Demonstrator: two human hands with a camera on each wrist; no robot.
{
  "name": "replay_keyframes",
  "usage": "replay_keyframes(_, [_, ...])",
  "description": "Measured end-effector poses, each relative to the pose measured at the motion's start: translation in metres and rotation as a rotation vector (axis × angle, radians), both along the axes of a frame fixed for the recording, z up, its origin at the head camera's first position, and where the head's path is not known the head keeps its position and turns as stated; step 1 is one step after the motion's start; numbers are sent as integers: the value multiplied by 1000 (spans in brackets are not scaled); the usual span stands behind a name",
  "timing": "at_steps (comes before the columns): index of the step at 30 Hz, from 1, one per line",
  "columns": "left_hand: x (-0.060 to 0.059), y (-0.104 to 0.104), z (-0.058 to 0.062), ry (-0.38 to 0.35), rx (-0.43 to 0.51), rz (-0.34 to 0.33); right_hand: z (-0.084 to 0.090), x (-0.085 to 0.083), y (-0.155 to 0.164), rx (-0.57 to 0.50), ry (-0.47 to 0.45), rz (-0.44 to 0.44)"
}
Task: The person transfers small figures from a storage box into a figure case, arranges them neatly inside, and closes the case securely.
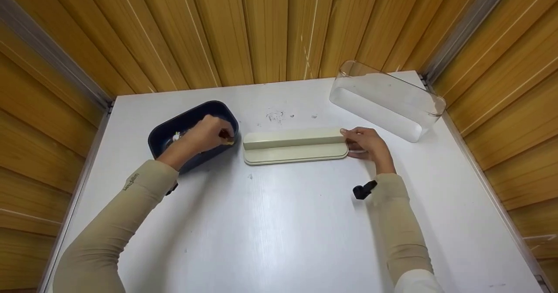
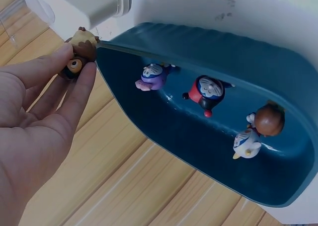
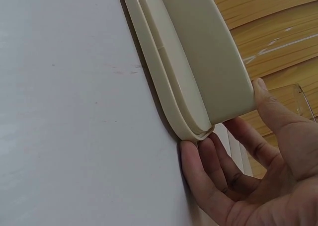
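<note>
Head view, cream stand (image 1: pixel 295 146) long axis left-right, right hand (image 1: pixel 368 144) gripping its end, left hand (image 1: pixel 209 134) pinching brown figurine (image 2: pixel 79 52)

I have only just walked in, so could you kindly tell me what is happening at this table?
A person works at a white table. The left hand pinches a small brown figurine at the rim of a dark blue tub, where four more toy figures lie. The right hand holds the end of a cream base lying flat on the table. A clear plastic cover lies apart at the back right corner.
</note>
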State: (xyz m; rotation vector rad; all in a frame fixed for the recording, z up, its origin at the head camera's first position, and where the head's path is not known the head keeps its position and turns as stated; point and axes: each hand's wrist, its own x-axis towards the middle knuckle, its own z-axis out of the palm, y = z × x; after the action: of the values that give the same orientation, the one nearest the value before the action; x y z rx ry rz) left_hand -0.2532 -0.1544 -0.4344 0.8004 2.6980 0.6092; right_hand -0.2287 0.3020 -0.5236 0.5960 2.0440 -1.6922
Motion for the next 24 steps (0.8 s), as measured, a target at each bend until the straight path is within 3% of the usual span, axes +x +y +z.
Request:
replay_keyframes(17, [5, 21, -7, 70, 81, -113, 6, 2, 0, -1, -3, 23])
replay_keyframes(24, [5, 22, -11, 84, 77, -121, 0, -1, 1, 26, 23, 22])
